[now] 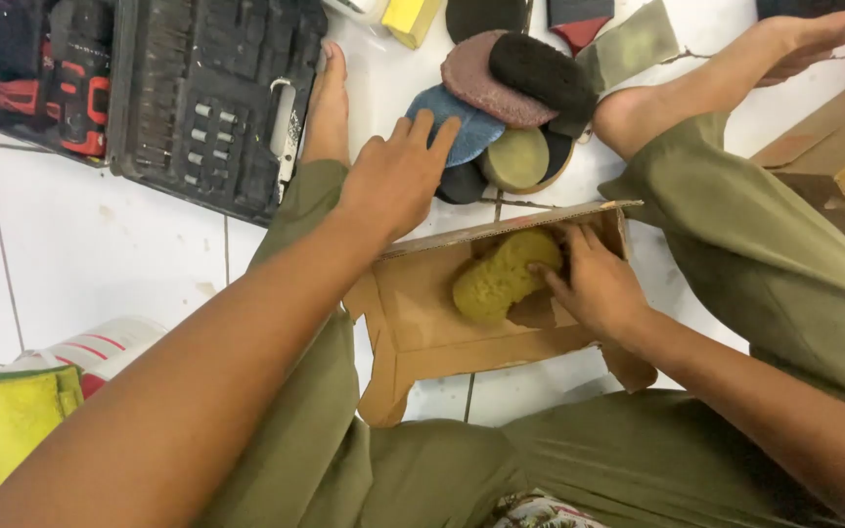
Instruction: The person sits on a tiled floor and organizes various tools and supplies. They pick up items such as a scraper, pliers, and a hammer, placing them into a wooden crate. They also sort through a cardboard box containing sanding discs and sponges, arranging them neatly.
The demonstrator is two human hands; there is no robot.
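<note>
Head view, looking down at a person seated on a white tiled floor (100, 244).

- Box (422, 323): open brown cardboard, flaps out, between the legs, on the floor.
- Sponge (503, 279): yellow-green, lumpy, lying inside the box.
- Right hand (599, 288): inside the box, fingers (552, 276) loosely spread, tips touching the sponge's right edge.
- Left hand (398, 176): just beyond the box's far wall, fingers together and extended flat, tips resting on the blue pad (471, 122).
- Pad pile (511, 108): round discs overlapping on the floor just past the box: blue, mauve, black, olive-yellow.
- Tool case (198, 98): black, open, upper left, with rows of small bits; a red-and-black tool (70, 88) sits in its left half.
- Yellow cloth (2, 420): lower left corner, beside a white package (100, 347) with red stripes.
- Second carton (833, 147): brown, right edge, partly out of frame.
- Yellow block (411, 18): top edge, near the pads.
</note>
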